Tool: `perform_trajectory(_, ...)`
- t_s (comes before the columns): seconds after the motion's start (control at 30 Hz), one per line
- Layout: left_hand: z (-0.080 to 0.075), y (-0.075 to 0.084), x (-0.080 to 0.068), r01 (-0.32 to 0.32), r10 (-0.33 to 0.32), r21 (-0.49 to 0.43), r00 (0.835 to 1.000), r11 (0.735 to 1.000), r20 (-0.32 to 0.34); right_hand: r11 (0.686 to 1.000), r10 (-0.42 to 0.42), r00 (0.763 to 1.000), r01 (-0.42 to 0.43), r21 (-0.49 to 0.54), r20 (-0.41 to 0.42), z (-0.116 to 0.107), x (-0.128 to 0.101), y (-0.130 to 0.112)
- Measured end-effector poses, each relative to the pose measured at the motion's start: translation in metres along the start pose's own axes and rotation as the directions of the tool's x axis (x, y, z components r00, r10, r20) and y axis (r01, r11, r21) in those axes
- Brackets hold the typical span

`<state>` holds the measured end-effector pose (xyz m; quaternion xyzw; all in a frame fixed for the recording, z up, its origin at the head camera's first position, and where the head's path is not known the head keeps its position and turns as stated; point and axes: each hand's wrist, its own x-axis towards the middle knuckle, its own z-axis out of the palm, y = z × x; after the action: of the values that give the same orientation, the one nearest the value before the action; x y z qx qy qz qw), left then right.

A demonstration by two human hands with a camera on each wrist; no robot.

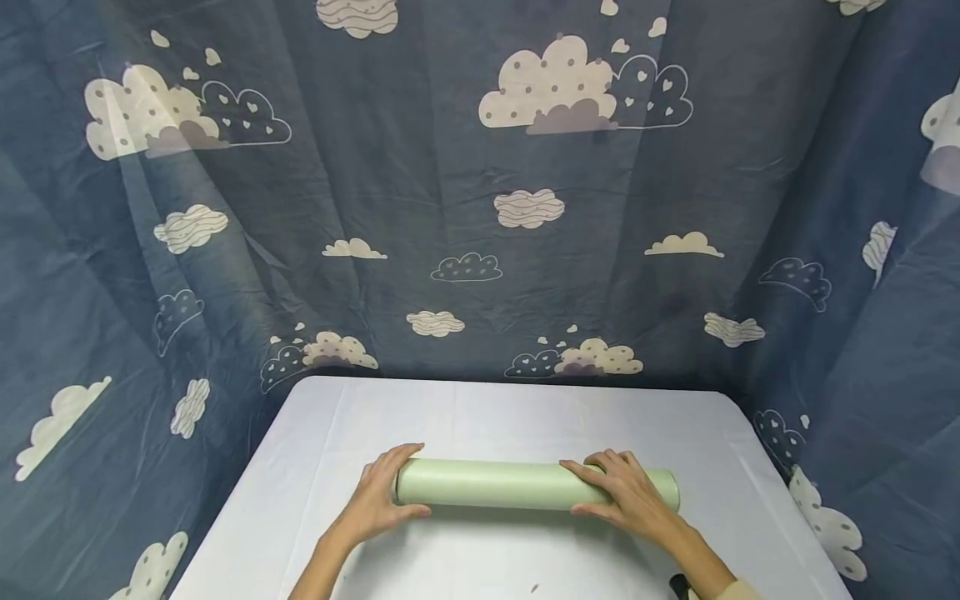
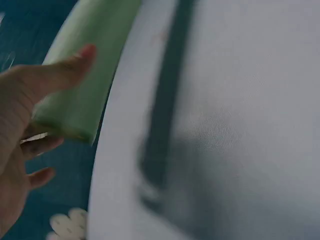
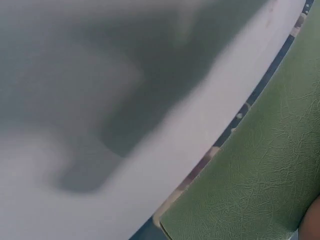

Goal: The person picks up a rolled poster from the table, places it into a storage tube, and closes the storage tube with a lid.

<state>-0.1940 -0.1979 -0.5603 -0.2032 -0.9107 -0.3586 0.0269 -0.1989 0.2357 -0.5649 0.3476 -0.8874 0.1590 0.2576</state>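
Note:
A light green roll with a leather-like, finely wrinkled surface lies crosswise in the head view, over the white table. My left hand grips its left end, thumb on the near side and fingers on the far side. Near the right end, my right hand holds it from above in the same way. In the left wrist view the thumb lies along the roll, with other fingers partly hidden behind it. The right wrist view shows the wrinkled roll up close and only a bit of the hand at the edge.
The white table has rounded far corners, and shadows of the roll and hands fall on it. A small dark speck shows near the front. Blue curtains with cloud prints hang behind and at both sides.

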Motion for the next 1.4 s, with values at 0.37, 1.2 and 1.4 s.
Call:
perform_trajectory(0.37, 0.024, 0.007, 0.008, -0.212, 0.363, 0.637, 0.925, 0.741, -0.115, 0.998, -0.05, 0.994, 0.053, -0.03, 0.099, 0.001, 0.029, -0.008)
perform_trajectory(1.2, 0.024, -0.031, -0.015, -0.206, 0.232, 0.522, 0.972, 0.828, 0.015, 0.962, 0.22, 0.928, -0.257, 0.092, 0.299, 0.024, -0.01, 0.009)
perform_trajectory(1.4, 0.027, -0.028, -0.011, -0.207, 0.247, 0.508, 0.969, 0.836, -0.012, 0.959, 0.234, 0.926, -0.269, 0.083, 0.297, 0.024, -0.01, 0.013)
